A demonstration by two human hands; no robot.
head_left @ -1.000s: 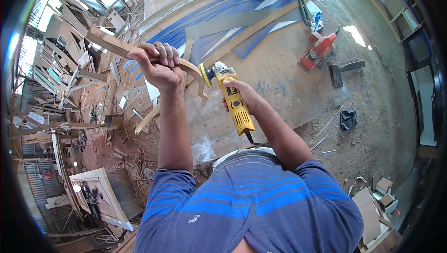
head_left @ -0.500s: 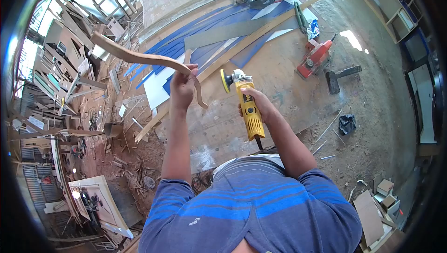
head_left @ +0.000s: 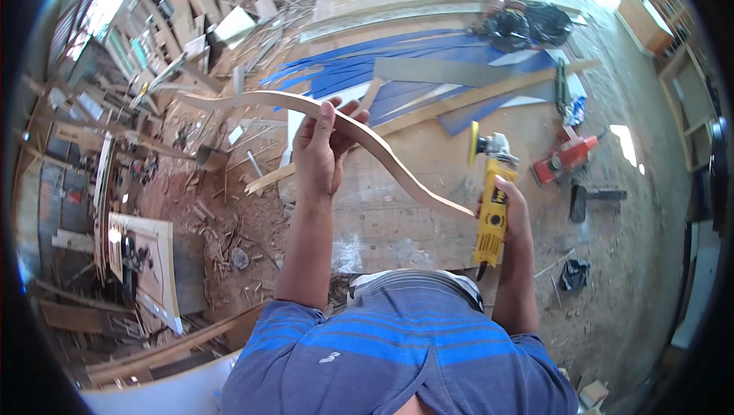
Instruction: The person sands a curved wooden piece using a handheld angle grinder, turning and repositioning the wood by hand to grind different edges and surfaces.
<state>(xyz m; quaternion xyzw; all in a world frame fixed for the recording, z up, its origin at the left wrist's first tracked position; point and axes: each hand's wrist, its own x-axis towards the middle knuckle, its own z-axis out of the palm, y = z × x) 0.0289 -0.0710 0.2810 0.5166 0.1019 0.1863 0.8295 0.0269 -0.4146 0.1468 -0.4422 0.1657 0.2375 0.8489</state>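
Note:
Pinched between the thumb and fingers of my left hand (head_left: 325, 140) is a long, wavy wooden strip (head_left: 397, 169), held up over the work table (head_left: 375, 239). One end of the strip reaches far to the left; the other comes down close to my right hand. A yellow angle grinder (head_left: 495, 205) with a yellow disc sits in my right hand (head_left: 514, 209), its head pointing away from me and its disc facing left. I cannot tell whether the strip's right end touches the grinder or my fingers.
On the table lie blue strips and sheets (head_left: 344, 63), a long wooden board (head_left: 474, 94) and black plastic bags (head_left: 527, 25). A red power tool (head_left: 564, 159) and a hammer-like dark tool (head_left: 585, 201) are to the right. Wood scraps (head_left: 222, 254) litter the ground at left.
The wooden strip has turned to lie broadly across my view, its near end swinging right. My right hand and the grinder have shifted right and slightly nearer. The camera view has also shifted.

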